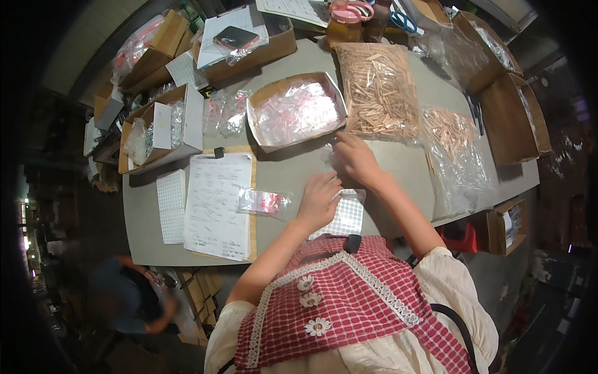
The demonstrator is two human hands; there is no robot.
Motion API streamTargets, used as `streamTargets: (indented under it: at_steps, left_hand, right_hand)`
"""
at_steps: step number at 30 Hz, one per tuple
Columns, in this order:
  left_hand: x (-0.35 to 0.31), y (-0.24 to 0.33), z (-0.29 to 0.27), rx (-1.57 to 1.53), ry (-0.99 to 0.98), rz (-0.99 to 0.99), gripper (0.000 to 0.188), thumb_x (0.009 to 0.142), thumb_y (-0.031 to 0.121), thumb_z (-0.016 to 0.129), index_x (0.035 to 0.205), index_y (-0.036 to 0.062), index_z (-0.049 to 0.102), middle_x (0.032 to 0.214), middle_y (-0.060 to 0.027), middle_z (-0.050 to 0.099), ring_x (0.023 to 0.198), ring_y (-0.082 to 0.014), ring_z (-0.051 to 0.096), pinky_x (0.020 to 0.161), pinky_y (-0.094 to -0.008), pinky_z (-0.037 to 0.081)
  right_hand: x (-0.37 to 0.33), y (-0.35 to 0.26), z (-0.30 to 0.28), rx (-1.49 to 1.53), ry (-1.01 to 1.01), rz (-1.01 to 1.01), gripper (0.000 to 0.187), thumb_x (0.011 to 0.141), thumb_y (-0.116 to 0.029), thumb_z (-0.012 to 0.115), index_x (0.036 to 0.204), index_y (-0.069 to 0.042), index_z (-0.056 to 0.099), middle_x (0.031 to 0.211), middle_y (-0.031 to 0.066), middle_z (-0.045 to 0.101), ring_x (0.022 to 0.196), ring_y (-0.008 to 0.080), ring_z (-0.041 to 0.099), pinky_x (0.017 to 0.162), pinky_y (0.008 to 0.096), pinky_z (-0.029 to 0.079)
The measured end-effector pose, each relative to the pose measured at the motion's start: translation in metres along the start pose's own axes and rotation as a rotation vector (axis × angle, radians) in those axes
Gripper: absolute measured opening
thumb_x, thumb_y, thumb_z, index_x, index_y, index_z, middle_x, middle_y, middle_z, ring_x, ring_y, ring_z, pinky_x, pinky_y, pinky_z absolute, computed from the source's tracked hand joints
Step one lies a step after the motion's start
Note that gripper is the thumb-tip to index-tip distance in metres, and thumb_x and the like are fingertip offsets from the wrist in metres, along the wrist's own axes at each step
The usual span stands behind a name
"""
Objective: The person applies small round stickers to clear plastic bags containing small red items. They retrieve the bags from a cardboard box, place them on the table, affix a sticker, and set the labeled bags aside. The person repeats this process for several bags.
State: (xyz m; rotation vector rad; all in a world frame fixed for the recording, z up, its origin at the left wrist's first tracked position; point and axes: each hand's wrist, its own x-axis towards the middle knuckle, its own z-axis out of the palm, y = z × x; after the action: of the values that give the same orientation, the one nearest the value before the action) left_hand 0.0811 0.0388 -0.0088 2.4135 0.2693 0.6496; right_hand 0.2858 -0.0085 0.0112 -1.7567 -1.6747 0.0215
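Note:
My right hand [356, 161] is closed, its fingertips pinched at the edge of a small clear plastic bag [329, 156] just in front of the open box. Just below it and to the left, my left hand [319, 202] is curled with its fingers together. Whatever its fingertips grip, if anything, is too small to make out. Partly under the left hand, a sheet of round grey stickers [349, 215] lies at the table's near edge. Beyond both hands stands a shallow cardboard box [269, 144] of small clear packets [299, 106] with pink print.
A large bag of wooden pegs [380, 87] lies behind my right hand, a smaller open one [450, 134] to its right. Left are a clipboard with written sheets [218, 202], a filled packet [265, 201] and a parts box [168, 128]. Another person [128, 293] is at lower left.

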Motion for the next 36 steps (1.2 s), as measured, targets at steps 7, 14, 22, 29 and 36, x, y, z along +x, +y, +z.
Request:
streamTargets:
  at_steps: [7, 14, 22, 29, 36]
  left_hand:
    - [-0.005, -0.002, 0.004, 0.043, 0.027, -0.01, 0.029, 0.086, 0.009, 0.07, 0.114, 0.0016, 0.069, 0.123, -0.0106, 0.069, 0.127, -0.0292, 0.057, 0.111, -0.0471, 0.038]
    - [0.001, 0.001, 0.001, 0.013, 0.079, -0.008, 0.023, 0.085, 0.01, 0.07, 0.106, 0.0022, 0.07, 0.117, -0.0121, 0.07, 0.122, -0.0332, 0.059, 0.109, -0.0479, 0.04]
    - [-0.003, -0.002, 0.0, -0.05, 0.056, -0.045, 0.027, 0.085, 0.006, 0.066, 0.111, 0.0018, 0.069, 0.129, -0.0114, 0.066, 0.128, -0.0322, 0.055, 0.11, -0.0478, 0.039]
    - [-0.001, 0.002, -0.007, -0.057, 0.056, -0.045, 0.026, 0.082, 0.004, 0.071, 0.108, 0.0036, 0.073, 0.132, -0.0085, 0.067, 0.131, -0.0305, 0.055, 0.108, -0.0442, 0.042]
    - [0.002, 0.009, -0.048, -0.536, 0.359, -0.553, 0.026, 0.097, 0.016, 0.063, 0.115, -0.0018, 0.068, 0.11, -0.0091, 0.072, 0.099, -0.0246, 0.067, 0.088, -0.0345, 0.052]
  right_hand:
    - [0.006, 0.008, 0.013, -0.044, -0.117, -0.085, 0.032, 0.068, 0.002, 0.063, 0.1, -0.006, 0.061, 0.101, 0.0122, 0.063, 0.1, 0.0338, 0.059, 0.084, 0.042, 0.049]
    - [0.084, -0.009, -0.02, 0.125, 0.199, -0.142, 0.022, 0.082, 0.003, 0.065, 0.103, -0.002, 0.063, 0.102, 0.0145, 0.065, 0.097, 0.0368, 0.061, 0.084, 0.0431, 0.05]
    - [0.031, -0.004, -0.028, 0.293, 0.061, 0.265, 0.029, 0.083, -0.007, 0.072, 0.112, -0.004, 0.066, 0.111, 0.0145, 0.061, 0.103, 0.0325, 0.059, 0.089, 0.0417, 0.048]
    - [-0.045, -0.015, -0.011, -0.05, -0.016, 0.279, 0.018, 0.081, -0.011, 0.073, 0.098, -0.006, 0.067, 0.103, 0.0103, 0.061, 0.097, 0.0318, 0.055, 0.089, 0.041, 0.046]
    - [-0.058, 0.028, 0.005, 0.842, 0.261, 0.66, 0.01, 0.099, -0.012, 0.062, 0.095, -0.004, 0.058, 0.082, 0.0034, 0.065, 0.075, 0.0118, 0.063, 0.062, 0.0265, 0.048]
